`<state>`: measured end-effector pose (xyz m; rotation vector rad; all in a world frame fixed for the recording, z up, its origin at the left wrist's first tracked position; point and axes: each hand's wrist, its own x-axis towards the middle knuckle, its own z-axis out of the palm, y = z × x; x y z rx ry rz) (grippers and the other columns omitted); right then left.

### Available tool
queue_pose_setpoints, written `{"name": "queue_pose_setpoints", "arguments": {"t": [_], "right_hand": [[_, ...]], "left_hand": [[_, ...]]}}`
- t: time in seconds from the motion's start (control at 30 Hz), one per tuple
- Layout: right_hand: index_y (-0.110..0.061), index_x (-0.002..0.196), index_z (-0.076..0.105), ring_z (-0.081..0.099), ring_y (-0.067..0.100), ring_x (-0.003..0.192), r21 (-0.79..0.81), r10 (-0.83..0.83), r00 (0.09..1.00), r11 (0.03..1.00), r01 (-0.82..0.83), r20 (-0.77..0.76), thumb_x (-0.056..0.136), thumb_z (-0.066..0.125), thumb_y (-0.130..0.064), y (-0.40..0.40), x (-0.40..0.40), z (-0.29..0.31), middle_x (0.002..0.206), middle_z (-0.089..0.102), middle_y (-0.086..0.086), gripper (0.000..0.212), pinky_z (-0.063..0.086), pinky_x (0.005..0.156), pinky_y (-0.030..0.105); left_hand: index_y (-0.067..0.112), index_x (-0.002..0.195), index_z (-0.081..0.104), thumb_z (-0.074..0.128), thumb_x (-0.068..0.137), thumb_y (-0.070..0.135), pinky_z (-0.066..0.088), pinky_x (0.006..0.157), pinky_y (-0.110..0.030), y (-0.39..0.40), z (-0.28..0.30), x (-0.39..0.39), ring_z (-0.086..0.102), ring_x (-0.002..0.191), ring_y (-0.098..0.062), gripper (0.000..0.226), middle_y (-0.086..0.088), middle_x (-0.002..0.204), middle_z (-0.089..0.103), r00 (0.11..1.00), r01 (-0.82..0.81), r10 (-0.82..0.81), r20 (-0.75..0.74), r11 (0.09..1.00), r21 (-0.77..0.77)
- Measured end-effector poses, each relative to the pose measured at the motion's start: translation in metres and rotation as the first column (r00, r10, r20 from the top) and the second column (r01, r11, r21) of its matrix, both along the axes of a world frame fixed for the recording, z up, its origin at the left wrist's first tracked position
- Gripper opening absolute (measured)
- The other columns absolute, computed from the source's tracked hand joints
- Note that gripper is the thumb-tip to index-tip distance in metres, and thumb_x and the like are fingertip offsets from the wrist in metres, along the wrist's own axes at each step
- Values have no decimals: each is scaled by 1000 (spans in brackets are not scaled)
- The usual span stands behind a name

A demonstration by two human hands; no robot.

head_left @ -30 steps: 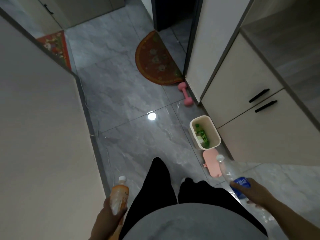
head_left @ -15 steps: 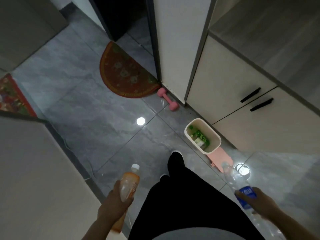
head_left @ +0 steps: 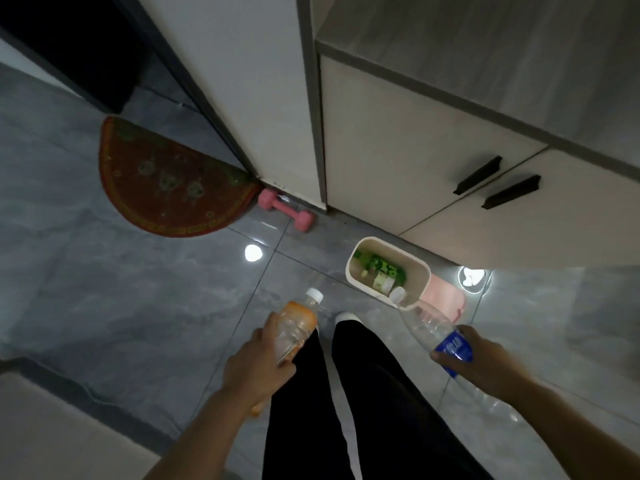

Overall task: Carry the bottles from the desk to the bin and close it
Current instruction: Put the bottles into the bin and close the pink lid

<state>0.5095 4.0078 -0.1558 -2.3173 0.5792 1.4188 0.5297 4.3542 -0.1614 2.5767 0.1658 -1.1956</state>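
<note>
My left hand grips an orange-labelled bottle with a white cap, held upright at lower centre. My right hand holds a clear bottle with a blue label; its white cap points toward the bin and overlaps the bin's near rim in the view. The cream bin stands open on the floor by the cabinet, with a green-labelled bottle lying inside. Its pink lid lies on the floor behind its right side.
A beige cabinet with two black handles rises behind the bin. A pink dumbbell and a red half-round mat lie on the grey tiles to the left. My black-trousered legs stand just before the bin.
I have walked closer to the bin, which now appears larger. Both hands have come up and forward with their bottles; the clear bottle's cap now reaches the bin's rim.
</note>
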Motion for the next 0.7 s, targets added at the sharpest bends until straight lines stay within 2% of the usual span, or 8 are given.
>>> {"name": "queue_pose_setpoints", "arguments": {"t": [0.13, 0.2, 0.33, 0.4, 0.5, 0.63, 0.7], "right_hand": [[-28, 134, 32, 63, 21, 101, -27, -47, 998, 998, 48, 42, 39, 28, -94, 14, 7, -28, 119, 64, 2, 116, 55, 85, 35], [-28, 135, 30, 63, 21, 102, -38, -73, 995, 996, 76, 74, 36, 23, -95, 22, 9, -44, 120, 63, 1, 120, 55, 84, 34], [-28, 134, 29, 61, 19, 97, -64, -146, 983, 986, 153, 107, 43, 24, -91, 35, 8, -85, 120, 61, 2, 111, 51, 77, 30], [-28, 134, 30, 59, 18, 93, -74, -195, 974, 976, 204, 120, 54, 30, -88, 37, 3, -109, 119, 61, 2, 100, 51, 76, 30], [-29, 136, 28, 62, 20, 99, -105, -227, 962, 964, 244, 153, 69, 40, -79, 36, -8, -149, 121, 61, 2, 84, 55, 78, 33], [-26, 137, 28, 61, 18, 96, -105, -325, 924, 931, 350, 202, 71, 43, -75, 30, -15, -203, 122, 62, 3, 84, 54, 77, 31], [-25, 137, 29, 61, 17, 94, -68, -384, 894, 910, 409, 231, 62, 36, -81, 24, -16, -227, 122, 62, 3, 93, 54, 75, 29]], "left_hand": [[26, 145, -2, 55, 78, 44, 45, 82, -38, -21, -49, 50, 52, 114, -26, 89, -6, 140, 40, 973, 230, -230, 23, 972, -39], [22, 145, 1, 55, 79, 47, 46, 85, -39, -34, -75, 74, 52, 116, -26, 89, -7, 140, 41, 940, 341, -340, 31, 940, -23], [16, 140, 18, 55, 80, 49, 46, 84, -40, -64, -125, 112, 53, 114, -29, 78, -8, 134, 47, 839, 539, -538, 76, 842, 8], [16, 137, 23, 57, 79, 44, 47, 84, -43, -80, -153, 125, 52, 115, -30, 73, -8, 133, 45, 787, 614, -612, 78, 789, 10], [17, 133, 29, 60, 78, 41, 47, 83, -46, -106, -195, 136, 51, 113, -32, 67, -10, 129, 42, 735, 676, -674, 77, 737, -7], [14, 134, 30, 61, 79, 37, 46, 82, -45, -145, -250, 141, 51, 113, -32, 67, -11, 131, 44, 643, 760, -756, 127, 650, 22], [14, 135, 29, 59, 81, 34, 46, 82, -46, -164, -277, 141, 50, 114, -32, 65, -10, 132, 45, 589, 797, -793, 156, 602, 52]]}}
